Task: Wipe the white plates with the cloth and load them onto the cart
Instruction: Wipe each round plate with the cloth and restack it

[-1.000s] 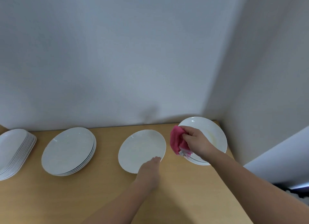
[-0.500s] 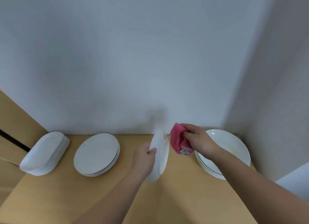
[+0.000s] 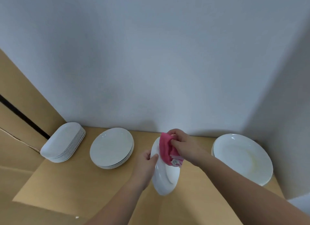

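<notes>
Left hand (image 3: 146, 164): fingers (image 3: 153, 158) pinch the left rim of the white plate (image 3: 166, 179), thumb on the facing side, the remaining fingers hidden behind it. The plate is held clear of the surface (image 3: 75, 182), tilted nearly on edge. Its visible length runs from the pinch down toward the person.

Right hand (image 3: 186, 146): fingers (image 3: 174, 143) are curled round the pink cloth (image 3: 166, 149), which lies against the plate's upper part, just right of the left thumb.

Judgement: wiping is in hand. Most of the bare face lies below the right fingers, so the stroke should run downward along the plate.

The cart is not in view. A large plate stack (image 3: 243, 157) stands right of the right fingers, a round stack (image 3: 111, 147) left of the left fingers.
</notes>
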A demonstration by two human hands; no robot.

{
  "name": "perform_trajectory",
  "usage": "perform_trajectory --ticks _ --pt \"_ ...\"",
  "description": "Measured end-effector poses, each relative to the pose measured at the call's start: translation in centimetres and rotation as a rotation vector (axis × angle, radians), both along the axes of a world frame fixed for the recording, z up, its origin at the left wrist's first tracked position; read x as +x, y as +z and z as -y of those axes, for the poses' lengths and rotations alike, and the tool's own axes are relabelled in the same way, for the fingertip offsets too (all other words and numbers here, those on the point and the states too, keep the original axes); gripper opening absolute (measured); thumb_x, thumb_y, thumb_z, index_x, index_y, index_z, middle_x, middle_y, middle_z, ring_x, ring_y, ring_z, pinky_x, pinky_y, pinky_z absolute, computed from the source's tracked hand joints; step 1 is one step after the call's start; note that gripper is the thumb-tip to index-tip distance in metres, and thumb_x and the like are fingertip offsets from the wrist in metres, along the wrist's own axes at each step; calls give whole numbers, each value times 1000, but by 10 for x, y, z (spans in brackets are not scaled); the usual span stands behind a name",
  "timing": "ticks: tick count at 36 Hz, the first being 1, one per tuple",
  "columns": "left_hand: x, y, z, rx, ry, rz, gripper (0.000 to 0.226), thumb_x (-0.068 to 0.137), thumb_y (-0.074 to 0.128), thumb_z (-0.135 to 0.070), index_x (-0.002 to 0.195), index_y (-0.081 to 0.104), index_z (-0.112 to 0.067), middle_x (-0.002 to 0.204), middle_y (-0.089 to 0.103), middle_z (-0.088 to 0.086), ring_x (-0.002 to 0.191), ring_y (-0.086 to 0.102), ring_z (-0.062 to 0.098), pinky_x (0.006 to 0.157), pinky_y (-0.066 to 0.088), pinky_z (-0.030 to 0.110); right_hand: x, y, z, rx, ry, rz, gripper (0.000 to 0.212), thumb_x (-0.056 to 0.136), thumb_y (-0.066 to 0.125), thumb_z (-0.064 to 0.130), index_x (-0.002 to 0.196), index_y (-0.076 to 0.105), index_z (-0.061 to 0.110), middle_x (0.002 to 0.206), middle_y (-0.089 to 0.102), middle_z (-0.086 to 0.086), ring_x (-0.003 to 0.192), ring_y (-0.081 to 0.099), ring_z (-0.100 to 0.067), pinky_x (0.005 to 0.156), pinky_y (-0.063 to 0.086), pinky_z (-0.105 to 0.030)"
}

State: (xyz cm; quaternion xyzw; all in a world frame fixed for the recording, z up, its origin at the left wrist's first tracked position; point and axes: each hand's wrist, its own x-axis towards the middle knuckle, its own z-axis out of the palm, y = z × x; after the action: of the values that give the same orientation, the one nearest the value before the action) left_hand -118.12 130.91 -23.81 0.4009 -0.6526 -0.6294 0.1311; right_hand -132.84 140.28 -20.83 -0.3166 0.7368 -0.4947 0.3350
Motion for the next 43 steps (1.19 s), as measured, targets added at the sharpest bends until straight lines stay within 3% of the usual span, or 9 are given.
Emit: perform_trajectory --ticks 3,7,12,18,22,25,31,38,43 --pt "5 3 8 55 -57 16 17 92 55 -4 93 68 -16 81 73 -5 73 67 3 60 49 17 2 -7 13 1 -34 -89 12 96 46 18 104 52 25 97 62 5 60 57 7 49 42 -8" --pt "11 11 18 80 -155 51 36 69 59 -8 105 66 -12 99 74 7 96 70 25 84 55 44 6 -18 30 7 -42 -182 5 97 51 20 99 52 24 104 55 0 65 57 0 53 43 -8" --pt "15 11 25 86 -105 60 40 70 63 -13 108 64 0 103 72 19 100 68 36 89 51 56 14 -37 34 64 142 -313 37 91 59 26 127 50 23 119 35 3 95 49 -6 75 34 1" --pt "21 2 32 121 -67 83 24 86 61 3 110 63 1 104 71 19 99 69 35 90 51 60 21 -54 38 218 377 -682 61 92 53 33 148 33 21 145 28 -2 131 27 -22 110 27 -31" --pt "26 -5 36 111 -87 83 23 86 59 5 107 65 -2 101 73 17 97 70 34 88 53 60 30 -57 43 144 450 -789 53 97 45 19 149 33 19 150 34 0 137 31 -22 113 27 -35" --pt "26 -10 37 95 -74 76 24 86 59 4 106 67 -6 99 74 14 96 70 32 88 53 58 31 -62 49 173 493 -815 56 97 41 12 151 29 23 157 26 4 145 16 -18 118 13 -33" --pt "28 -19 36 70 -16 94 18 85 61 2 98 68 -8 92 75 9 93 69 31 79 56 47 14 -67 60 279 508 -786 65 94 36 8 150 24 40 159 15 16 147 13 -17 117 18 -37" --pt "34 -26 37 102 5 95 23 86 61 1 106 67 -9 100 74 8 96 70 27 84 57 49 -11 -80 68 285 384 -584 68 90 40 -4 145 39 37 149 37 21 130 42 -13 94 42 -25" --pt "36 -34 41 149 43 77 25 87 63 -1 107 66 -15 97 75 0 92 71 20 80 59 43 -23 -95 64 290 313 -462 66 91 39 -4 140 45 39 139 45 25 113 49 -6 84 40 -15"
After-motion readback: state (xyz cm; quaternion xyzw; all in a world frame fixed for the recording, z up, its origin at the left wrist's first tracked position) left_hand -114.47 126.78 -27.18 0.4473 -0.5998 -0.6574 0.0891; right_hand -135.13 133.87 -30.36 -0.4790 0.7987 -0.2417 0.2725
